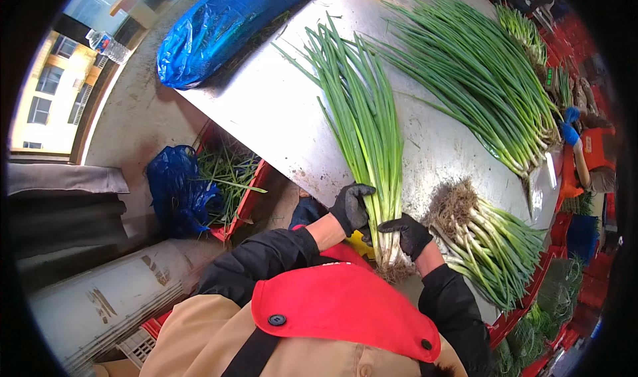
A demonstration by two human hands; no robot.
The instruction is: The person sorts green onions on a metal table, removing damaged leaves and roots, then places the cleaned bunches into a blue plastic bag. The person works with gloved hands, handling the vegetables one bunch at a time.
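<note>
A bunch of green onions (366, 123) lies over the near edge of the metal table (294, 148), its leaves pointing away from me and its roots hanging towards my red apron. In a black glove, my left hand (352, 210) grips the left side of the stalks. Lower down, my right hand (407, 233), also gloved, holds the white stems just above the roots. Right of it rests a second bunch of green onions (493, 247), its tangled brown roots turned up and left. Farther back lies a large pile of green onions (478, 78).
A long blue plastic bag (234, 28) lies along the table's far left. Below the left edge stands a red crate (239, 205) with loose leaves beside a crumpled blue bag (174, 187). At the far right, a co-worker's blue-gloved hand (570, 128) is near the pile's roots.
</note>
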